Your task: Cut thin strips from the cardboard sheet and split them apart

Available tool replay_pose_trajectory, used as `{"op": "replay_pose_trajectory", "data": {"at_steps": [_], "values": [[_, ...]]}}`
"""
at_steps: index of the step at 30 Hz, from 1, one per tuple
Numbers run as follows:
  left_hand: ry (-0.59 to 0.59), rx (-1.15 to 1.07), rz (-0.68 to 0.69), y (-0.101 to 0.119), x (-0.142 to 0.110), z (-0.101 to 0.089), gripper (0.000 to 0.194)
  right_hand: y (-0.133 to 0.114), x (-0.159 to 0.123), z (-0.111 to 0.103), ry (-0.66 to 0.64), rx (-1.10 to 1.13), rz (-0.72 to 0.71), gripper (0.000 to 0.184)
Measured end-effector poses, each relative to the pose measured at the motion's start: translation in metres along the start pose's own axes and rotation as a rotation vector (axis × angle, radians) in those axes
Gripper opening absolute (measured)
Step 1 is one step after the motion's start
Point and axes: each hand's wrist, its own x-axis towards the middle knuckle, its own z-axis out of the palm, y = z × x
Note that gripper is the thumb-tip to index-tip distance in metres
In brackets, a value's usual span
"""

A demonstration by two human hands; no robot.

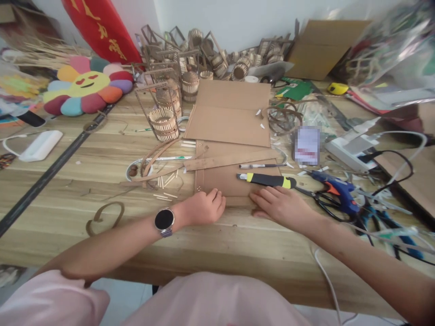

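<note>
A brown cardboard sheet (231, 184) lies before me on the wooden table, partly under a larger folded cardboard piece (231, 113). My left hand (210, 206), below a watch, is closed with curled fingers at the sheet's near left edge. At the near right edge, my right hand (273, 203) pinches the cardboard, fingers on top and thumb toward me. A yellow-and-black utility knife (268, 179) rests on the sheet just beyond my right fingers, its blade end pointing left. Beyond it lie a pen (256, 166) and a flat brown strip (234, 159).
Small woven baskets (163, 123) stand at the back left. Bamboo strips (149, 170) and short sticks (165, 181) lie left of the cardboard. On the right are a blue glue gun (340, 190), scissors (322, 201), a blurred-out rectangular item (307, 145) and a white power strip (351, 151) with cables.
</note>
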Motion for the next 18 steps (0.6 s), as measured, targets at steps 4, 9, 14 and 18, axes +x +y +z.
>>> {"op": "replay_pose_trajectory", "data": {"at_steps": [4, 9, 14, 18], "values": [[0.036, 0.013, -0.017, -0.007, -0.006, -0.005, 0.027, 0.003, -0.008, 0.002, 0.021, -0.08, -0.006, 0.021], [0.016, -0.043, -0.135, -0.016, -0.014, -0.007, 0.019, 0.004, 0.003, -0.005, 0.004, 0.058, 0.023, 0.025], [-0.1, -0.07, -0.159, -0.011, -0.017, -0.003, 0.017, -0.01, 0.009, 0.003, 0.027, 0.113, -0.026, 0.028], [-0.176, -0.046, -0.127, -0.006, -0.016, -0.002, 0.02, -0.018, 0.006, 0.01, 0.103, 0.034, -0.059, 0.026]]}}
